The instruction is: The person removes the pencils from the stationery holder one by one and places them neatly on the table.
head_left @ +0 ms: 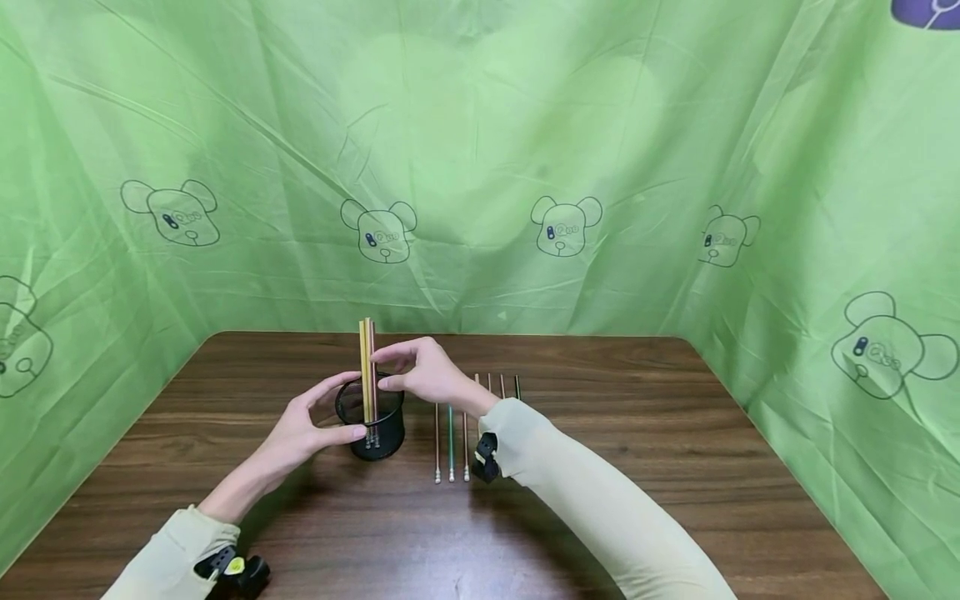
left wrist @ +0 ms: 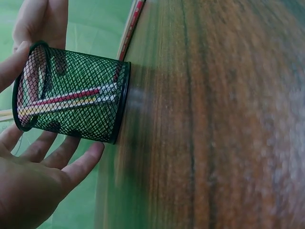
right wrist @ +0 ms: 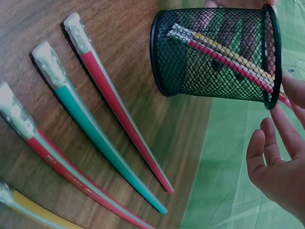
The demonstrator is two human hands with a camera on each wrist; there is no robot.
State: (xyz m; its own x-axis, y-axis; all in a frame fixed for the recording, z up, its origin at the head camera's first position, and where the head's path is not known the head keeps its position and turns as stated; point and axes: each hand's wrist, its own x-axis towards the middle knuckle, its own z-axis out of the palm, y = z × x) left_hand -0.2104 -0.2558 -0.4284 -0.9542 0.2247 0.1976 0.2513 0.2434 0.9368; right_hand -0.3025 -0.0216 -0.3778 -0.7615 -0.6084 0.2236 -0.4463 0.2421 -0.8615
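Here, left hand (head_left: 297, 427) curled round a mesh cup (head_left: 390, 435) of pencils (head_left: 367, 358), right hand (head_left: 429, 375) at them, grip unclear

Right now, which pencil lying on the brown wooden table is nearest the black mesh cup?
The red, white-tipped pencil at the row's left end in the head view, with the green pencil just right of it, farther from the cup.

- brown table (head_left: 675, 433), lower middle of the head view
- green cloth (head_left: 480, 108), kinda wrinkly, across the top and down both sides
- cartoon heads (head_left: 567, 228) on it, one cut off far left
- purple patch (head_left: 930, 12), upper right corner
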